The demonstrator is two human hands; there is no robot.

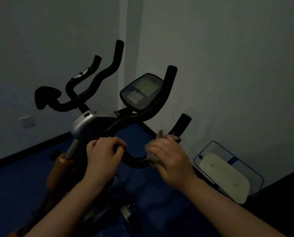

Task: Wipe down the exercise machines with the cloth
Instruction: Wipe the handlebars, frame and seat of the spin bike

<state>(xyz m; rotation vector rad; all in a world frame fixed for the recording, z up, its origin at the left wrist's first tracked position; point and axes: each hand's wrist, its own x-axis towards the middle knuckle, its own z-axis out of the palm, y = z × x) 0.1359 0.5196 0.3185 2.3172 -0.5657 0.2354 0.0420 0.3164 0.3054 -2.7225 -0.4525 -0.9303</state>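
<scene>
An exercise bike [91, 122] with black curved handlebars stands in front of me in a dim room. Its console [141, 92] with a pale screen tilts up at the centre. My left hand [104, 151] grips the near handlebar [136, 160] where it bends down. My right hand [170, 156] holds a grey cloth [154, 157] wrapped round the same bar, just right of the bend. Part of the cloth sticks out above my fingers. The bar's upright end [182, 124] rises beyond my right hand.
A second set of black handlebars [95, 79] stands behind to the left. A wire basket [228, 170] holding a pale folded cloth sits on the floor at the right. Blue floor mat [23, 183] lies under the bike; grey walls meet in a corner behind it.
</scene>
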